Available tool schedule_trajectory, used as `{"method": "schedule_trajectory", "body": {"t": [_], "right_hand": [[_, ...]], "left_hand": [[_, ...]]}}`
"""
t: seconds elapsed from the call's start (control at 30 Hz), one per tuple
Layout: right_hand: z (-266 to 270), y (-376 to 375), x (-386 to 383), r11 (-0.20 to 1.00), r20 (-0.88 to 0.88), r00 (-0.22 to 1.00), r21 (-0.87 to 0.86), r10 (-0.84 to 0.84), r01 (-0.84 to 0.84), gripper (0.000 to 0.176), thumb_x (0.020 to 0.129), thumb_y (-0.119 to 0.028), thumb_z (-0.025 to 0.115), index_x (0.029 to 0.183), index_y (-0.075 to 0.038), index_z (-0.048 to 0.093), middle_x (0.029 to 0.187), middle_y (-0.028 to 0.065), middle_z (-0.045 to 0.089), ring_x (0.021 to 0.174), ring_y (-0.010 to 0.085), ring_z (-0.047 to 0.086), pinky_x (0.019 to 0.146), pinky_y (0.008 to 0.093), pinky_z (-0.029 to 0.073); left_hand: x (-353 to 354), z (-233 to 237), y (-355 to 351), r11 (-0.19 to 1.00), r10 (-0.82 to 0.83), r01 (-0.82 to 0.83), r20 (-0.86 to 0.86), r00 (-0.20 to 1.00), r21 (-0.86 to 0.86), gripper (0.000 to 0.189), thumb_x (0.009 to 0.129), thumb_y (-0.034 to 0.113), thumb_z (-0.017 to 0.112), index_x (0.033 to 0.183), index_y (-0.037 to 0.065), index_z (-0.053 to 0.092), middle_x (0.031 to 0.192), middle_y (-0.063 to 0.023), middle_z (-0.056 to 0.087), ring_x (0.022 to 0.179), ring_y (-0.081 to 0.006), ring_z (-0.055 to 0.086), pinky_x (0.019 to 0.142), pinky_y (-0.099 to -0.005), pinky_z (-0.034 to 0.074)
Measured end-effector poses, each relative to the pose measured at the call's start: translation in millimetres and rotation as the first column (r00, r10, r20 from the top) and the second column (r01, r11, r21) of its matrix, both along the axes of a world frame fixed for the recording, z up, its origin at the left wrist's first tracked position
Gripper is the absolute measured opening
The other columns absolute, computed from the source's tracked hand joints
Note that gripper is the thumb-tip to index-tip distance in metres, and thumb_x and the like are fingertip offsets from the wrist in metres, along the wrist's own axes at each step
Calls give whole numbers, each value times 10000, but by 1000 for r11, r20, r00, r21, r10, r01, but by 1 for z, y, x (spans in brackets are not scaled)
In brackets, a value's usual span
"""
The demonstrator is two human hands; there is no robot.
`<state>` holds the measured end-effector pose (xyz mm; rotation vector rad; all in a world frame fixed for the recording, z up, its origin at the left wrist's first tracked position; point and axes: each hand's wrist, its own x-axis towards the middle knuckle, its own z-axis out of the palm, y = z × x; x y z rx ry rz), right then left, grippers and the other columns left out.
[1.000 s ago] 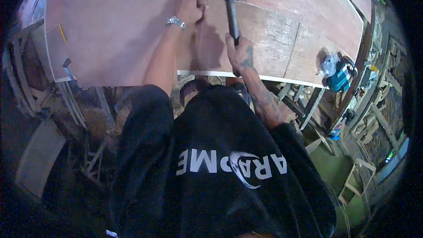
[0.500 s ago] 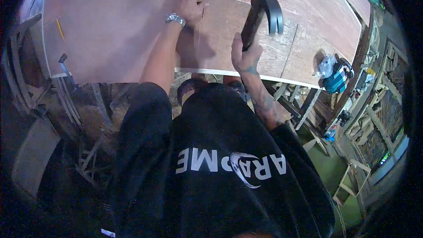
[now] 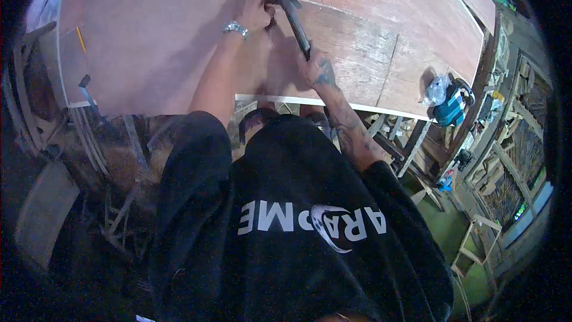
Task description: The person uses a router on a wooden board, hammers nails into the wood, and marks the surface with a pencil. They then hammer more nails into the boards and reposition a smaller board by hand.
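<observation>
Overhead, a broad reddish wooden panel (image 3: 149, 42) fills the top of the view, with a grainier plywood section (image 3: 357, 50) on its right half, bounded by a rough seam running outward from near the middle. Below it comes the wearer's dark shirt (image 3: 280, 173), its pale lettering upside down from this angle. A striped blue bundle (image 3: 451, 110) sits at the right-hand corner of the plywood, a clear plastic bag (image 3: 438, 89) pressed against it. The hammer (image 3: 296, 24) slants over the seam, its striking end pointing at the left hand (image 3: 253, 9); whether the metal touches anything cannot be told. The fingers of the right hand (image 3: 314, 68) are wrapped tightly round the lower handle, and that forearm reaches up and inward from the right, elbow bent, wrist above the plywood. The left hand lies low over the panel, its fingers bent toward the seam's inner end and close beside the hammer's head; whether fingertips and thumb are pinching something small cannot be made out. Its forearm stretches forward nearly straight, a metal-banded watch (image 3: 236, 28) at the wrist. Far off to the left lies a thin yellow stick (image 3: 80, 39).
</observation>
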<state>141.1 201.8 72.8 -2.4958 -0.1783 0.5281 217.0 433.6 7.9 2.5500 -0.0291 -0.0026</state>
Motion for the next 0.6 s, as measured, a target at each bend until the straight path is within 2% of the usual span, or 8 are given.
{"method": "schedule_trajectory", "body": {"t": [0.1,0.13,0.23,0.33,0.43,0.47,0.53,0.6], "right_hand": [[3,8,5,994,151,988,111,-29,12,297,949,-279,654,925,15,619,593,254,584,580,397,669,519,476,484],[8,5,-4,991,220,975,132,-26,-3,296,950,-277,655,929,15,613,592,255,582,575,390,669,512,475,479],[18,8,-10,959,107,982,255,-152,121,267,948,-248,662,938,14,610,604,243,585,560,368,659,494,476,460],[-34,-15,-15,997,251,965,-41,72,-64,244,940,-223,671,944,13,609,599,217,581,561,379,644,488,483,450],[-40,-32,-24,995,145,986,69,-79,70,232,929,-216,686,956,4,614,632,215,601,573,405,639,507,485,463],[-41,-43,-32,994,205,975,-33,-92,100,271,926,-253,699,972,0,615,729,243,645,640,426,660,540,486,490],[-41,-74,-60,980,155,970,-36,-190,197,301,915,-276,711,993,-5,608,754,245,648,669,437,661,584,496,508],[-17,-111,-78,945,99,944,-61,-314,320,329,900,-294,726,1014,-12,601,784,240,645,718,441,664,631,504,522]], "left_hand": [[-9,-24,-2,997,47,-59,226,973,45,533,726,280,823,1165,87,591,1192,-132,600,1215,-366,516,1050,-502,387],[0,-39,1,998,-38,38,16,999,-52,524,731,222,793,1192,81,587,1188,-163,596,1210,-374,516,1059,-498,387],[-1,-44,-3,985,81,-70,62,995,-160,521,701,133,787,1179,78,586,1172,-184,593,1179,-383,524,1039,-495,403],[0,-21,0,981,35,-3,161,986,-192,594,687,188,856,1214,82,605,1085,-186,661,1079,-397,591,975,-480,456],[2,-17,-4,974,51,-7,187,981,-228,565,697,147,844,1202,76,600,1099,-179,658,1080,-397,594,969,-474,469],[0,-53,-4,943,79,-45,92,993,-330,543,709,163,839,1195,71,615,1116,-174,659,1084,-393,600,963,-469,486],[-3,-10,-13,935,122,-106,25,992,-337,522,714,177,836,1182,66,634,1154,-175,655,1070,-386,613,967,-465,495],[4,1,-10,991,68,-59,72,995,-119,505,722,202,837,1170,66,650,1181,-175,643,1074,-378,615,958,-464,502]]}}
